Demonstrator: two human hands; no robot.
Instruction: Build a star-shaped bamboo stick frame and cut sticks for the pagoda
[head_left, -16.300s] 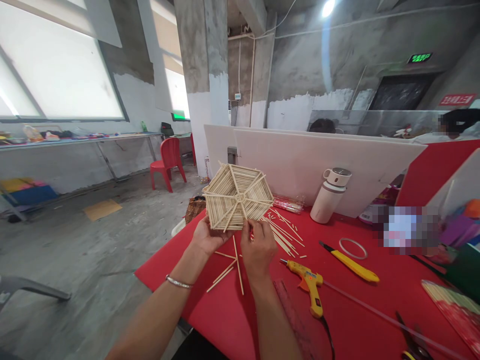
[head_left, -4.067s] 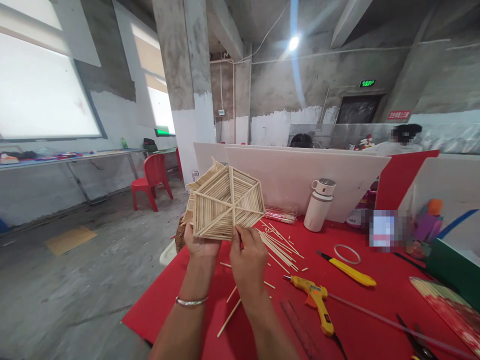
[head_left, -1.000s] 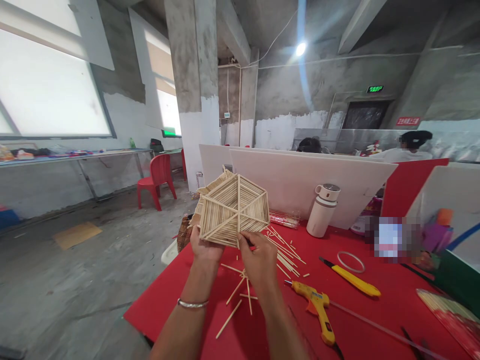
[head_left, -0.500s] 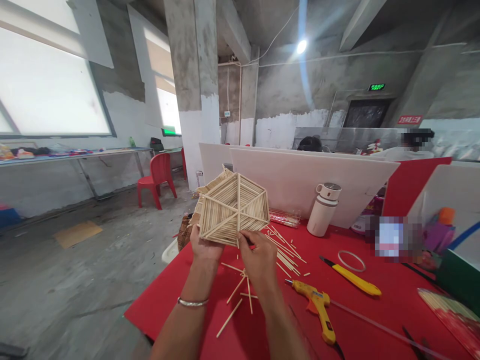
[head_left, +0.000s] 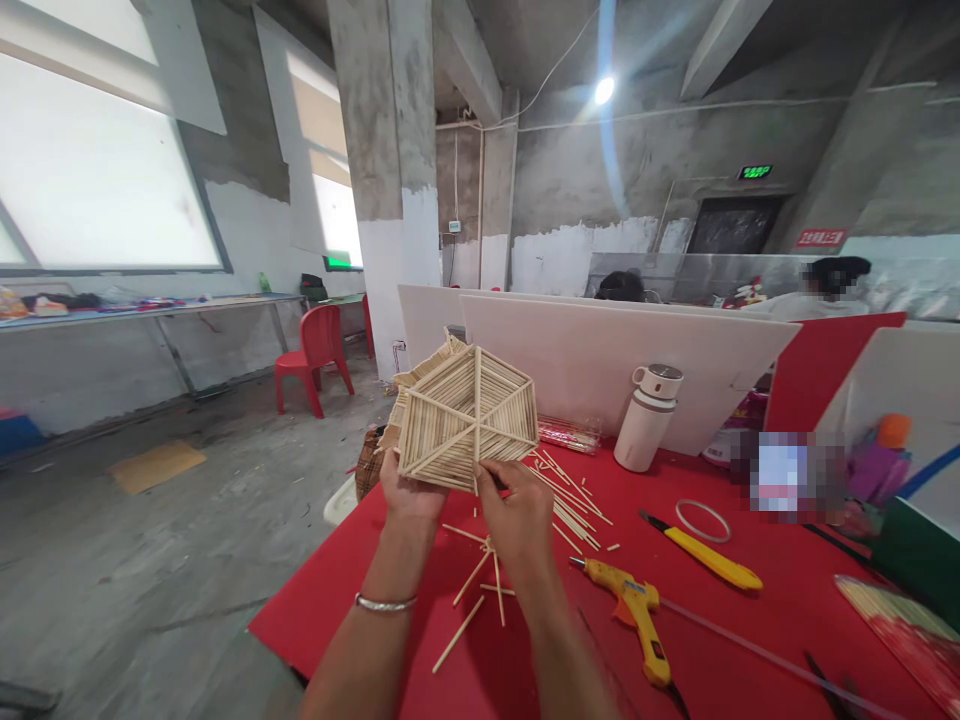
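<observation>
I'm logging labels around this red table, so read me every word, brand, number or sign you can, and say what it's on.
Nothing reads clearly.
Lit green rectangular sign above the dark doorway: characters too small.
Red rectangular wall sign: white characters, too blurred.
Yellow plastic glue gun: blue-grey marking, too small.
Pixelated pale-blue rectangle: obscured.

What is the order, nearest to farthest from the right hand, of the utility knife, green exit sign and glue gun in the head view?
1. Glue gun, just right of the right hand.
2. Utility knife, farther right.
3. Green exit sign, high in the background.
</observation>
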